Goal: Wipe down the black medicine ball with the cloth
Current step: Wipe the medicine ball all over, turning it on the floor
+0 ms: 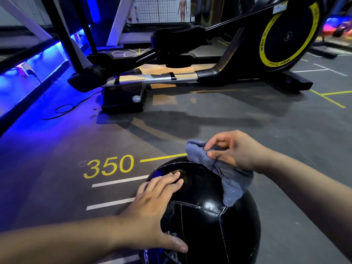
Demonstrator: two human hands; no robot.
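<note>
The black medicine ball, glossy with stitched seams, rests on the gym floor at the bottom centre. My left hand lies flat on its upper left side, fingers spread, steadying it. My right hand hovers over the ball's upper right edge and pinches a grey-blue cloth. The cloth hangs from my fingers and drapes onto the ball's top right surface.
A black elliptical trainer with a yellow-ringed flywheel stands just ahead. A black cable trails on the floor at left beside a blue-lit wall ledge. Yellow "350" marking and white lines are painted on the grey floor.
</note>
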